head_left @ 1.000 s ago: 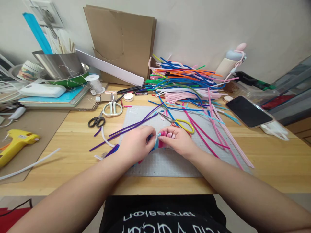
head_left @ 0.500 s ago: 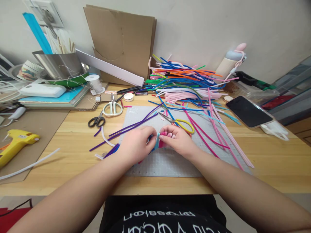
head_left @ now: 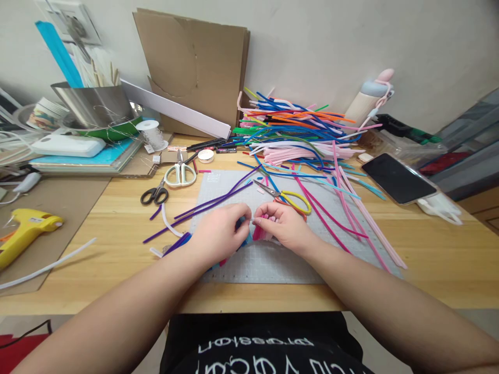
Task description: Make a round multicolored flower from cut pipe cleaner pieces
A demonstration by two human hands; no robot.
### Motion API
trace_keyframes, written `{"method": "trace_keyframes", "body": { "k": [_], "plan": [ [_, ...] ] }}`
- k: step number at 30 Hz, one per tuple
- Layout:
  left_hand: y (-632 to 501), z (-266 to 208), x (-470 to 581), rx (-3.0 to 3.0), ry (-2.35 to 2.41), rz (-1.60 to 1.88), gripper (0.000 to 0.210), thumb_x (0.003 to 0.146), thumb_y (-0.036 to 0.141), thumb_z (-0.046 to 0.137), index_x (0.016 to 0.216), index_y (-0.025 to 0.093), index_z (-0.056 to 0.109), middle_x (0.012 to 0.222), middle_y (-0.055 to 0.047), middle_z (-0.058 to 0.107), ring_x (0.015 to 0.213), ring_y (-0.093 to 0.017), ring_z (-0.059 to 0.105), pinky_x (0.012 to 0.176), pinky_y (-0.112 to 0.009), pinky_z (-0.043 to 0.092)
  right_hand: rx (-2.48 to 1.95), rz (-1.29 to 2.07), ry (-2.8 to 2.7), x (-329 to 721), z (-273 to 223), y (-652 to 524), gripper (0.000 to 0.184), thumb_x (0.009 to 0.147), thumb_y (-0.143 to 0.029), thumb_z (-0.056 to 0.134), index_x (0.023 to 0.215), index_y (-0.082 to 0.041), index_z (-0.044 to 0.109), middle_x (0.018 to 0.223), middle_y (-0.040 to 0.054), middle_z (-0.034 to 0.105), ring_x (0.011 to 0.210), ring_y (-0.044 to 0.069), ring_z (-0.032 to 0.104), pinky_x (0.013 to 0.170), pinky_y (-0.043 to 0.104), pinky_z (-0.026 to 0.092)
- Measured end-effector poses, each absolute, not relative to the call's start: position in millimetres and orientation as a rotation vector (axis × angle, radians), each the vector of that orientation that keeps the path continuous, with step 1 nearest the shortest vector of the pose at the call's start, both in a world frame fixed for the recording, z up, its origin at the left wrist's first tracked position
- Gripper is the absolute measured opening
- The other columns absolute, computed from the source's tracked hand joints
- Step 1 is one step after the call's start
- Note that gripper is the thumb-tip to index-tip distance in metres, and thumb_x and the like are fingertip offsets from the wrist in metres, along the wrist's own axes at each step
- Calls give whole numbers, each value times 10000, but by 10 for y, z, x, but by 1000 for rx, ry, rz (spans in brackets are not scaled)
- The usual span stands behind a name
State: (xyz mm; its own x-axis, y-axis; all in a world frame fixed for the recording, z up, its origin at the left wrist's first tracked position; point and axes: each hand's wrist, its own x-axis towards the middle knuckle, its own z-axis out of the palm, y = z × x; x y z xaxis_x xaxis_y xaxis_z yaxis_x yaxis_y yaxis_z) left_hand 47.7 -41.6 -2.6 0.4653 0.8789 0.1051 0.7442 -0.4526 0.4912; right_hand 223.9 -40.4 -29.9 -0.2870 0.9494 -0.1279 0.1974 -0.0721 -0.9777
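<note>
Close together over the grey cutting mat (head_left: 265,265), both my hands are closed. In my right hand (head_left: 288,226) is a bundle of pink pipe cleaners (head_left: 258,233), its strands ranging from deep to pale pink. My left hand (head_left: 222,228) is pinched around light-blue pipe cleaners (head_left: 248,239), mostly hidden by the fingers. A narrow gap separates the fingertips of the two hands. Just beyond them lie yellow-handled scissors (head_left: 296,201), blades spread. Purple pipe cleaners (head_left: 214,203) run across the mat's left edge, and short blue and pink ends peek out below my left wrist.
A large pile of coloured pipe cleaners (head_left: 296,130) sits against the wall. Pink strands (head_left: 327,213) lie to the right, near a phone (head_left: 399,178). White scissors (head_left: 180,175), black scissors (head_left: 155,195) and a yellow glue gun (head_left: 29,231) are on the left. Cardboard (head_left: 195,67) leans behind.
My fingertips have drawn slightly apart. The light-blue piece that stood between them is now out of sight there, and more of the deep-pink strands shows by my right hand.
</note>
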Motion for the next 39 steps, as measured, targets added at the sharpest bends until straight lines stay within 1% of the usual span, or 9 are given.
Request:
{"method": "trace_keyframes", "body": {
  "k": [5,14,18,24,28,33,39],
  "plan": [
    [-398,-39,463,2326,1397,545,107,819,225,467,838,214,572,762,-8,637,675,-152,564,614,-265,408,-1235,1410,-1505,2255,-340,-373,256,717,-374,658,843,-175,556,649,-44,489,549,79,439,522,211,343],
    [-425,-19,480,2318,1409,510,114,824,240,469,841,220,580,747,2,634,613,-139,551,560,-252,368,-1261,1447,-1542,2244,-333,-387,234,735,-374,649,796,-167,556,600,-51,454,507,64,386,478,200,285],
    [-416,-32,472,2315,1438,548,108,819,237,475,845,216,577,766,-5,637,652,-147,555,600,-261,390,-1259,1426,-1506,2245,-331,-387,241,732,-376,654,813,-165,570,621,-37,507,515,72,431,485,207,313],
    [-425,-43,488,2340,1407,527,115,824,252,474,841,225,585,753,3,639,655,-147,560,574,-252,370,-1235,1418,-1536,2242,-332,-388,232,715,-361,669,800,-154,608,629,-21,549,538,83,464,512,220,344],
    [-423,-35,487,2324,1420,534,121,822,250,472,844,221,587,768,-3,645,682,-153,571,596,-257,379,-1219,1417,-1528,2236,-323,-388,223,725,-345,653,845,-165,597,641,-29,532,545,80,457,510,212,342],
    [-431,-35,476,2318,1422,555,119,821,247,470,835,215,584,768,-8,643,687,-154,571,603,-259,387,-1221,1411,-1513,2243,-325,-387,195,747,-348,623,779,-173,543,602,-49,476,504,66,413,472,200,299],
    [-442,-55,494,2318,1427,542,115,823,257,482,830,221,591,766,-3,652,666,-153,572,577,-260,375,-1216,1359,-1597,2257,-366,-391,210,747,-352,641,819,-156,619,635,-15,559,555,97,484,532,233,365]
  ]
}}
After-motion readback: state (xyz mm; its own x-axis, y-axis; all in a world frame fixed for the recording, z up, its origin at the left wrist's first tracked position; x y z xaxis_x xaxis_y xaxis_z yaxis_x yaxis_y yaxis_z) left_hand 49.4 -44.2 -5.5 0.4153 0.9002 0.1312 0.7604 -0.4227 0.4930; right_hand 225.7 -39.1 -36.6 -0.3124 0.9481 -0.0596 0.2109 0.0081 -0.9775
